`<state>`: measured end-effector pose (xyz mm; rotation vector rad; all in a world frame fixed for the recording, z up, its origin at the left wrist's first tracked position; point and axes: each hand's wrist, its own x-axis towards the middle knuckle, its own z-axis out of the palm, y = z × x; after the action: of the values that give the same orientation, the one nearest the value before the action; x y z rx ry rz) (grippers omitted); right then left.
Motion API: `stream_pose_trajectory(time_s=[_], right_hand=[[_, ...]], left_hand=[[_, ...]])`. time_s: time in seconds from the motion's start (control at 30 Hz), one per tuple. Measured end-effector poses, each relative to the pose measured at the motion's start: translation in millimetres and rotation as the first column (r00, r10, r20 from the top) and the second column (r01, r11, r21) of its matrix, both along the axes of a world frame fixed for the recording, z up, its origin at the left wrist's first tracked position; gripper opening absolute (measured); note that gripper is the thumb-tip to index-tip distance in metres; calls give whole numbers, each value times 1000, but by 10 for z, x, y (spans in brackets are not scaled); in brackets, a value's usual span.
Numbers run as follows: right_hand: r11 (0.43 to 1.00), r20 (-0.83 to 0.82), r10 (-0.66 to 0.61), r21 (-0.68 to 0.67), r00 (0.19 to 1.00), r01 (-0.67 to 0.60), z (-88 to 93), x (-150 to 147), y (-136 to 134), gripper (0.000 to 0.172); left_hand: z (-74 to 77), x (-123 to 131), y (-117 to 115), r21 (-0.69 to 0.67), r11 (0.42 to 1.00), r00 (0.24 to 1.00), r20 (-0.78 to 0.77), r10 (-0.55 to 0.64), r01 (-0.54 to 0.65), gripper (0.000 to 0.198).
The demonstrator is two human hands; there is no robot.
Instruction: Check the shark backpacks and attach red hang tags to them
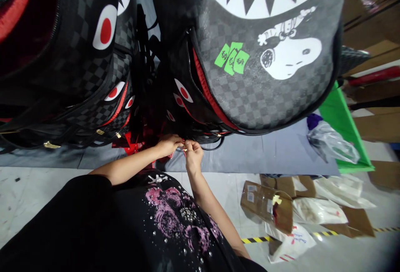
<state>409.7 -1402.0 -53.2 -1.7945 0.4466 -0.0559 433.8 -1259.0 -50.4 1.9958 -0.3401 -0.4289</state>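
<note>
My left hand (170, 144) and my right hand (194, 153) meet at the table's front edge, fingertips pinched close together. Between them is a small piece with red and gold on it, too small to make out. Just beyond stands a dark checkered backpack (281, 101) with white printed teeth, green banknotes and a cartoon dog; its red-edged side pocket gapes. A thin black loop (218, 143) hangs out near my right hand. Red tags or strips (133, 144) lie left of my left hand.
More checkered bags (84, 67) with red eyes and gold zipper pulls crowd the left of the grey table (275, 151). A green bin (350, 126) and a clear plastic bag (334, 140) sit at right. A cardboard box (256, 205) and white bags (318, 210) lie on the floor.
</note>
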Motion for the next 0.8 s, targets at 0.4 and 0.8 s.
stream_pose_trajectory(time_s=[0.4,0.8], right_hand=[[986,32,75,-151,997,-69,37,-37,-16,24],[964,25,142,-229,990,-133,136,-26,-45,22]], left_hand=[[23,52,-34,91,996,997,-73,18,-11,10],[-45,50,-63,51,998,1000,7,-22,21,20]])
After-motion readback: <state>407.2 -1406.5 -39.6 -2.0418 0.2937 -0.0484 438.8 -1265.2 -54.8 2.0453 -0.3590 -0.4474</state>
